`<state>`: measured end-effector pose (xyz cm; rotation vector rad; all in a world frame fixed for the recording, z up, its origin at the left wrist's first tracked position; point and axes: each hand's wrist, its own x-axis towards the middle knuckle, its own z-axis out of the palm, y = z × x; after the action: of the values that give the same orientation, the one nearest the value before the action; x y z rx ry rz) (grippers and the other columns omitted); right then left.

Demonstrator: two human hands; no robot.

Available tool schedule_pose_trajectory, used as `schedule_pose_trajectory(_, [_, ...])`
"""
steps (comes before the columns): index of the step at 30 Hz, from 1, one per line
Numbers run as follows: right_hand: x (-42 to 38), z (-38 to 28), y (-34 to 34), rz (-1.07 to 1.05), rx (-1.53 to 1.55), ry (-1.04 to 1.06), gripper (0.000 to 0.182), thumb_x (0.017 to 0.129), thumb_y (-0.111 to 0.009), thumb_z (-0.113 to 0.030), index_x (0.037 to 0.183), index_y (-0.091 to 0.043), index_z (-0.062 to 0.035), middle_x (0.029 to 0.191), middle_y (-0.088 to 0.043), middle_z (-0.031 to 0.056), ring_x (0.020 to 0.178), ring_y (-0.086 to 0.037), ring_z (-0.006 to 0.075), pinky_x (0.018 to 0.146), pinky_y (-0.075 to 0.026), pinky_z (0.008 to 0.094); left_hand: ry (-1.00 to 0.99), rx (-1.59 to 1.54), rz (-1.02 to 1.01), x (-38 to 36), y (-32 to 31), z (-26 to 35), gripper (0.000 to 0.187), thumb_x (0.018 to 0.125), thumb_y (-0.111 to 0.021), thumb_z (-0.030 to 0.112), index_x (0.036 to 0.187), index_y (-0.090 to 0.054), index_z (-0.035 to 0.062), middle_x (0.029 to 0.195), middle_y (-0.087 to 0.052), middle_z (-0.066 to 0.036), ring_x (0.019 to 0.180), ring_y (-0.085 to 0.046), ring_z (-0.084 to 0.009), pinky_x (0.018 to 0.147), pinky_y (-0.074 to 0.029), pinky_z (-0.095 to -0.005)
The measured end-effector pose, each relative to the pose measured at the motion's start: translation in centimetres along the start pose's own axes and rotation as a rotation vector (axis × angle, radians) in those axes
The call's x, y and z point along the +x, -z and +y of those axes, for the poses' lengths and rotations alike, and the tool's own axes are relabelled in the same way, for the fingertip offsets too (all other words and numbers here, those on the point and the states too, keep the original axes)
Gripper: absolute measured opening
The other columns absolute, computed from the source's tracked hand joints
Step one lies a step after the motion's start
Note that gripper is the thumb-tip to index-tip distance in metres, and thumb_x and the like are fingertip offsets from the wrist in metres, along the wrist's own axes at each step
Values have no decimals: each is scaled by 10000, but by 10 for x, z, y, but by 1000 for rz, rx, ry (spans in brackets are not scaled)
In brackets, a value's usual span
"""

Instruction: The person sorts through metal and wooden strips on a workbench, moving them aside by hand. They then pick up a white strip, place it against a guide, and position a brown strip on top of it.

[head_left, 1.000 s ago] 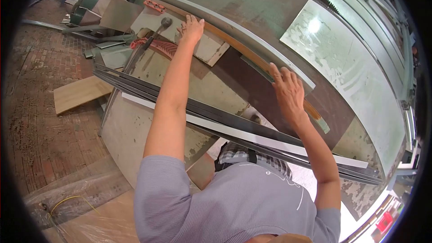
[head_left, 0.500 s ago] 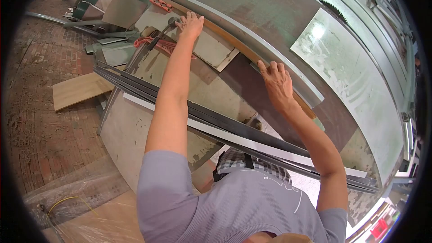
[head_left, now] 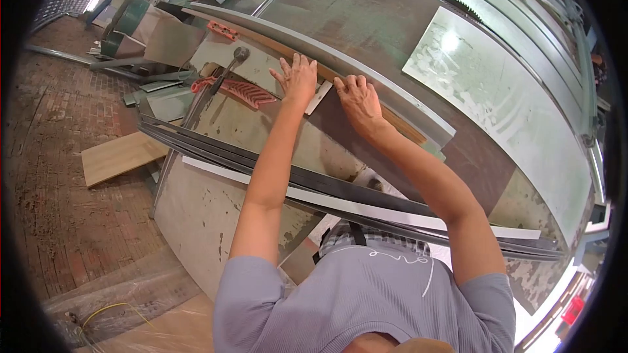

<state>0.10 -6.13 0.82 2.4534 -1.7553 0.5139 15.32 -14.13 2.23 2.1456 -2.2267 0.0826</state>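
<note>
My left hand (head_left: 299, 80) lies with its fingers spread against the wooden strip (head_left: 402, 124), which runs along the near side of a long grey metal profile (head_left: 340, 55). To its right, my right hand (head_left: 361, 102) has bent fingers closed over the same strip, close to a pale flat piece (head_left: 318, 97). Part of the wood is hidden under both hands. Left of my left hand rest a hammer (head_left: 241, 54) and a pinkish-red ribbed object (head_left: 248, 93). A small orange-red block with holes (head_left: 222, 30) sits by the far end of the profile.
Long dark strips (head_left: 314, 180) and a white strip (head_left: 366, 206) cross in front of my body. A shiny pale sheet (head_left: 484, 85) lies to the right, with a toothed saw blade (head_left: 463, 8) behind it. A wooden board (head_left: 121, 157) juts out over the brick floor (head_left: 59, 150).
My left hand has come back and rightward, closer to my right hand. My right hand has moved left, and the wooden strip has shifted left along the metal profile. The view has tilted slightly.
</note>
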Motion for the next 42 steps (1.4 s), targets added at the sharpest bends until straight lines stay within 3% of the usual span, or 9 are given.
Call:
schedule_pose_trajectory(6, [-59, 28, 35, 143, 140, -55, 550, 776, -599, -104, 1293, -435, -198, 1033, -471, 114, 976, -491, 271, 796, -446, 365, 31, -57, -63, -6, 7, 5, 601, 929, -363, 441, 1352, -346, 15, 1439, -283, -141, 1308, -226, -433, 1032, -89, -642])
schedule_pose_trajectory(12, [-129, 67, 63, 0, 163, -149, 545, 761, -607, -91, 1278, -455, -174, 1003, -485, 94, 943, -500, 251, 797, -458, 358, 15, -84, -64, -4, 2, 2, 610, 926, -370, 442, 1356, -336, 10, 1447, -262, -146, 1309, -218, -440, 1034, -89, -638])
schedule_pose_trajectory(14, [-130, 67, 59, -20, 48, -66, 534, 730, -571, -56, 1251, -474, -122, 974, -504, 87, 901, -505, 233, 754, -447, 323, 16, -80, -71, -3, 3, 4, 611, 926, -370, 442, 1358, -332, 11, 1448, -260, -146, 1309, -219, -438, 1037, -91, -634])
schedule_pose_trajectory(23, [-89, 45, 49, 70, 58, 32, 481, 737, -552, -68, 1213, -518, -132, 940, -511, 60, 880, -498, 211, 739, -434, 319, 41, -44, -91, 28, 7, -33, 610, 932, -350, 448, 1371, -315, 26, 1455, -250, -126, 1316, -214, -421, 1049, -97, -616])
schedule_pose_trajectory(36, [-1, 18, 9, -51, 1, 79, 494, 769, -554, -92, 1256, -468, -99, 1017, -517, 71, 983, -486, 216, 781, -420, 317, 86, 16, -87, 101, -7, -94, 598, 936, -322, 441, 1374, -304, 34, 1466, -220, -128, 1325, -169, -439, 1036, -66, -647])
schedule_pose_trajectory(42, [32, 1, -8, -39, 8, 115, 485, 764, -561, -95, 1241, -470, -86, 1017, -513, 84, 984, -483, 223, 780, -422, 316, 142, 48, -28, 105, 1, -110, 592, 933, -323, 450, 1375, -312, 57, 1471, -229, -80, 1330, -144, -440, 1041, -70, -635])
